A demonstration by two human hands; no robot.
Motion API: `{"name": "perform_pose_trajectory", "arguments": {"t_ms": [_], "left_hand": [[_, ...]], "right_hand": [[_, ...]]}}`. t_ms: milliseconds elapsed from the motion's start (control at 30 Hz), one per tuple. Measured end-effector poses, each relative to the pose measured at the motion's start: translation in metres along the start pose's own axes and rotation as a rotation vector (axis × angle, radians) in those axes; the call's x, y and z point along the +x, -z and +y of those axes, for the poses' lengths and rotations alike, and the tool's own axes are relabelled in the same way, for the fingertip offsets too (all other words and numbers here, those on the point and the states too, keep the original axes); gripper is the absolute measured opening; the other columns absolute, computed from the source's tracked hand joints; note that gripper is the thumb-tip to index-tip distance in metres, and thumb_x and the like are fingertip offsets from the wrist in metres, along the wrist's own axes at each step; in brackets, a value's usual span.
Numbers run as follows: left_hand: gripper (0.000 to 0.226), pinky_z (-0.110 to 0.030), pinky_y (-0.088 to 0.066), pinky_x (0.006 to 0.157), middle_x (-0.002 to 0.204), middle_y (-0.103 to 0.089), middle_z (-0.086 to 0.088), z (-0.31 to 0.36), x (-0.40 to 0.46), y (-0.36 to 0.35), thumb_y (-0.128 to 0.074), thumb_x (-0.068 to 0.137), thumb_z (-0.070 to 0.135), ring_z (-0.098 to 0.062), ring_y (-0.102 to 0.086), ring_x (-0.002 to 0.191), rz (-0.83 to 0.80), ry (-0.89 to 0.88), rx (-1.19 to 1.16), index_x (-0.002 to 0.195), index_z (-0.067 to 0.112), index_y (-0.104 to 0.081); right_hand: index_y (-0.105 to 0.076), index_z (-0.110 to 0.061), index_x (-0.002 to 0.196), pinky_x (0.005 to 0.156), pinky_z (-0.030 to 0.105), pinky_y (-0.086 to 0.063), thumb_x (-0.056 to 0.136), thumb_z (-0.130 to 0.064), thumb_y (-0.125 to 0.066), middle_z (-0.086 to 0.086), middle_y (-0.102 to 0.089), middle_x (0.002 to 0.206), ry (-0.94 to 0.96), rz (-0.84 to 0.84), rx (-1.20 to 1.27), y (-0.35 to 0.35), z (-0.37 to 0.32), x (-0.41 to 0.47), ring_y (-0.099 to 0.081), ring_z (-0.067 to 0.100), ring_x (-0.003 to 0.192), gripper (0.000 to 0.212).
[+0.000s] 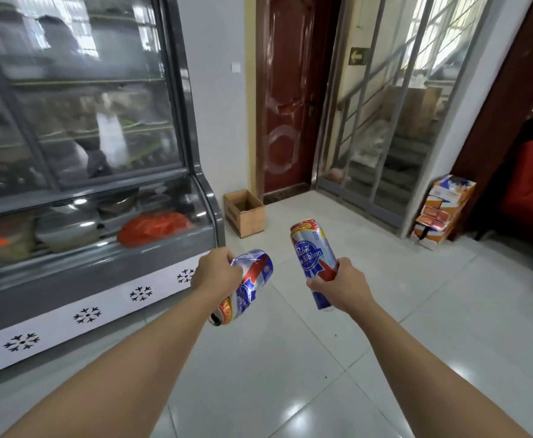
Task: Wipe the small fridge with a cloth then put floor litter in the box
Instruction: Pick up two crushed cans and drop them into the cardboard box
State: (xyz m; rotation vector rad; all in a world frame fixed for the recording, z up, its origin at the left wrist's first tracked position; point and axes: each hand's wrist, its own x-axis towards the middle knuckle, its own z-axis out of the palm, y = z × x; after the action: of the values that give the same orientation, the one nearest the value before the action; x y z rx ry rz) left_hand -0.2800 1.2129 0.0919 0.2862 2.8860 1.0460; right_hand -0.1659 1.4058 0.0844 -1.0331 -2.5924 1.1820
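Note:
My left hand point(216, 270) grips a silver, blue and red beer can point(247, 289) by its base, the can tilted with its top pointing down toward me. My right hand point(338, 284) holds a second can of the same kind point(313, 251) upright around its lower half. Both cans are held above the white tiled floor. An open wooden box point(244, 213) stands on the floor ahead, against the white wall beside the fridge's right end. The glass-fronted display fridge point(85, 191) fills the left side. No cloth is in view.
A dark red door point(285, 99) is behind the box. Glass and metal stair doors point(385, 121) stand to the right, with a stack of torn orange and white cartons point(442, 211) by the wall. A red chair point(530, 184) sits at the far right edge.

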Motion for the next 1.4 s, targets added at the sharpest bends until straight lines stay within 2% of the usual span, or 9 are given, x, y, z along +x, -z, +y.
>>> {"name": "perform_pose_trajectory", "arguments": {"t_ms": [133, 333, 467, 567, 667, 800, 1233, 1333, 1400], "left_hand": [[0.005, -0.03, -0.049, 0.063, 0.088, -0.063, -0.003, 0.026, 0.089, -0.038, -0.058, 0.082, 0.019, -0.021, -0.059, 0.077, -0.006, -0.022, -0.019, 0.085, 0.023, -0.057], [0.016, -0.024, -0.039, 0.049, 0.084, -0.064, -0.001, 0.087, 0.202, -0.075, -0.061, 0.083, 0.023, -0.015, -0.059, 0.067, -0.021, -0.085, -0.037, 0.099, 0.019, -0.061], [0.015, -0.024, -0.045, 0.051, 0.09, -0.067, -0.001, 0.123, 0.264, -0.096, -0.06, 0.084, 0.026, -0.014, -0.061, 0.069, -0.01, -0.11, -0.036, 0.099, 0.022, -0.059], [0.013, -0.031, -0.055, 0.063, 0.097, -0.067, -0.002, 0.147, 0.314, -0.12, -0.06, 0.086, 0.027, -0.018, -0.063, 0.078, -0.01, -0.11, -0.028, 0.098, 0.024, -0.056], [0.021, -0.026, -0.047, 0.059, 0.106, -0.067, -0.003, 0.175, 0.364, -0.144, -0.059, 0.087, 0.027, -0.017, -0.06, 0.081, 0.031, -0.07, -0.015, 0.106, 0.018, -0.059], [0.008, -0.022, -0.033, 0.05, 0.098, -0.066, -0.002, 0.218, 0.427, -0.173, -0.061, 0.086, 0.026, -0.011, -0.05, 0.07, 0.091, 0.013, -0.006, 0.091, 0.023, -0.055], [0.02, -0.028, -0.05, 0.062, 0.101, -0.066, -0.005, 0.242, 0.639, -0.236, -0.062, 0.086, 0.029, -0.017, -0.062, 0.082, 0.144, 0.253, -0.077, 0.1, 0.016, -0.056], [0.014, -0.025, -0.044, 0.056, 0.096, -0.067, -0.006, 0.24, 0.707, -0.249, -0.062, 0.085, 0.025, -0.016, -0.059, 0.076, 0.172, 0.281, -0.1, 0.094, 0.015, -0.058], [0.006, -0.025, -0.038, 0.054, 0.092, -0.068, -0.006, 0.24, 0.753, -0.256, -0.062, 0.084, 0.021, -0.015, -0.055, 0.072, 0.174, 0.297, -0.097, 0.088, 0.017, -0.059]], "right_hand": [[-0.039, -0.016, 0.124, 0.049, 0.016, -0.04, 0.075, -0.04, -0.074, 0.003, -0.057, 0.114, -0.007, 0.024, -0.005, 0.01, -0.008, 0.088, -0.055, 0.014, 0.085, 0.065], [-0.038, -0.018, 0.126, 0.05, 0.016, -0.042, 0.075, -0.042, -0.075, 0.0, -0.055, 0.11, -0.026, 0.051, -0.005, 0.037, -0.025, 0.209, -0.055, 0.013, 0.085, 0.068], [-0.038, -0.018, 0.128, 0.063, 0.024, -0.05, 0.074, -0.043, -0.075, 0.002, -0.057, 0.118, -0.025, 0.05, -0.007, 0.046, -0.029, 0.285, -0.055, 0.014, 0.088, 0.07], [-0.038, -0.018, 0.129, 0.065, 0.025, -0.051, 0.074, -0.043, -0.075, 0.003, -0.056, 0.12, -0.01, 0.03, -0.019, 0.052, -0.031, 0.353, -0.055, 0.015, 0.089, 0.071], [-0.038, -0.018, 0.129, 0.064, 0.025, -0.05, 0.074, -0.043, -0.075, 0.003, -0.056, 0.12, 0.02, 0.003, -0.023, 0.062, -0.033, 0.428, -0.054, 0.015, 0.088, 0.072], [-0.038, -0.018, 0.128, 0.061, 0.024, -0.048, 0.073, -0.044, -0.076, 0.003, -0.056, 0.118, 0.044, -0.032, -0.05, 0.084, -0.046, 0.528, -0.054, 0.014, 0.086, 0.072], [-0.038, -0.02, 0.125, 0.059, 0.023, -0.047, 0.073, -0.044, -0.075, 0.001, -0.056, 0.117, 0.14, -0.221, -0.136, 0.043, -0.107, 0.784, -0.054, 0.013, 0.085, 0.068], [-0.038, -0.02, 0.125, 0.06, 0.022, -0.047, 0.073, -0.044, -0.075, 0.001, -0.055, 0.116, 0.142, -0.234, -0.144, 0.026, -0.125, 0.847, -0.054, 0.012, 0.083, 0.069], [-0.04, -0.019, 0.122, 0.051, 0.016, -0.039, 0.072, -0.045, -0.076, 0.0, -0.055, 0.109, 0.151, -0.235, -0.15, 0.02, -0.14, 0.888, -0.052, 0.009, 0.075, 0.067]]}}
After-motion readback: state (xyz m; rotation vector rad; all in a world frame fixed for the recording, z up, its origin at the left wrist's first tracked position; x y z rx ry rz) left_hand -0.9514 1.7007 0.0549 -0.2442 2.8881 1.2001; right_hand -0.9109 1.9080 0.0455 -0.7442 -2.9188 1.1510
